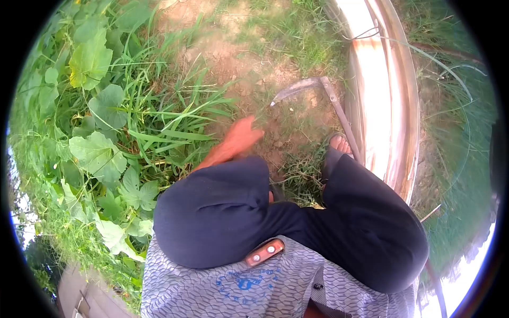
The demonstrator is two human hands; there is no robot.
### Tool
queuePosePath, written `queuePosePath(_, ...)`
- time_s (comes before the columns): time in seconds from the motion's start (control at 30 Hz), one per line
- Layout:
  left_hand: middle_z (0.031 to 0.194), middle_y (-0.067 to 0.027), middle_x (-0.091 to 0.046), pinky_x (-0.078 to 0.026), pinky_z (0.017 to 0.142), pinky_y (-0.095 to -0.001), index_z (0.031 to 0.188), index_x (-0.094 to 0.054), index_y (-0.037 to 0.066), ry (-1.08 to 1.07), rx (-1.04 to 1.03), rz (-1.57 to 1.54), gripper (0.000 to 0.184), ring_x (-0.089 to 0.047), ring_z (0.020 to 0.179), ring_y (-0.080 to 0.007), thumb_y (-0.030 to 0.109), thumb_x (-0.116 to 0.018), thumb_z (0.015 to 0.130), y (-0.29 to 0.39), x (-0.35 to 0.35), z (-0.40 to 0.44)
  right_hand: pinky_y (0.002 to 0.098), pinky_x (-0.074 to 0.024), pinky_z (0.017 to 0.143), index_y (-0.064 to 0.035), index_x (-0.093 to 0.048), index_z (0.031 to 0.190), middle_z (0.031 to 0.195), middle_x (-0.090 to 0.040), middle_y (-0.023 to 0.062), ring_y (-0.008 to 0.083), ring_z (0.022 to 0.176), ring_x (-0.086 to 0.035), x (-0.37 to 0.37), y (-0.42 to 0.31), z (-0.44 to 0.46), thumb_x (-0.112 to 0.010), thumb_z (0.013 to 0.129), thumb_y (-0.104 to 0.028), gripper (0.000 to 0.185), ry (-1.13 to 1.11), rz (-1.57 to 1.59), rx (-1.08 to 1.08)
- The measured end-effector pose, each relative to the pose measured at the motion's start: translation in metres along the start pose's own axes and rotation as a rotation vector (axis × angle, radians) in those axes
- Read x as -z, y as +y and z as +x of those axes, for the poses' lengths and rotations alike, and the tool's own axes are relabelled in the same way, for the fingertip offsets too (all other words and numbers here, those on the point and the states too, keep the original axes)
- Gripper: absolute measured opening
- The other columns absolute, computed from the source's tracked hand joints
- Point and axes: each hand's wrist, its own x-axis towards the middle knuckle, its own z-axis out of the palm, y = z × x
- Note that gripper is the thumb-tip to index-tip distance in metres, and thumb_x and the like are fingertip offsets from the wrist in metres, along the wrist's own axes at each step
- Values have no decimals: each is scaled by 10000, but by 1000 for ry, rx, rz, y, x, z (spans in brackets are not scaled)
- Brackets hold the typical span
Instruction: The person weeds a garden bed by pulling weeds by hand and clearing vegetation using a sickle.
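My left hand (244,135) reaches past my left knee, low over the bare soil beside the grass tufts (180,114). Its fingers are blurred, and whether they hold anything cannot be made out. Ahead and to the right is a sickle (338,103), its curved blade (297,89) pointing left above the dirt. The sickle's shaft runs back toward my right knee, where its lower end is hidden. My right hand does not show. Between my feet lies a small heap of cut or pulled weeds (302,177).
Broad-leaved vines (103,156) crowd the left side. A pale curved ledge (374,95) runs along my right, with grass (456,132) beyond it. My sandalled right foot (339,144) is near the ledge. An orange-red object with two white studs (265,252) rests at my shirt.
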Motion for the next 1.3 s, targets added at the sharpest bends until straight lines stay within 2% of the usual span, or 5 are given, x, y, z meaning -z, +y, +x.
queuePosePath(0.67,1049,-207,-636,-460,861,-389,1190,-550,12,8,-72,-144,496,-610,990,-319,275,-649,781,6,-4,-40,370,-428,611,-13,-595,860,664,-541,98,208,657,-535,20,-134,34,-410,913,-532,553,-448,-44,-14)
queuePosePath(0.77,1015,-206,-640,-460,860,-390,1159,-572,8,-62,-84,-291,470,-614,962,-305,282,-648,785,13,25,-46,363,-431,619,-10,-597,865,664,-548,102,211,644,-541,36,-119,7,-420,917,-523,545,-338,73,142)
queuePosePath(0.97,1105,-217,-632,-449,893,-375,1186,-552,-22,-193,-24,149,499,-603,1032,-327,274,-669,802,68,63,-39,384,-445,657,15,-575,1000,741,-584,129,238,712,-569,49,3,-20,-487,916,-472,502,-82,198,-53)
queuePosePath(1.07,966,-162,-616,-464,799,-474,969,-556,42,-116,-485,669,222,-566,900,-422,137,-620,779,96,80,-10,389,-447,666,15,-563,1029,758,-589,137,249,726,-573,43,30,-37,-496,915,-462,496,46,197,-125)
queuePosePath(1.3,1181,-201,-535,-513,714,-418,1005,-546,18,-34,-846,977,257,-617,841,-346,42,-582,751,189,43,90,400,-451,685,15,-535,1097,799,-601,157,274,758,-583,11,58,-52,-517,915,-439,490,203,191,-226)
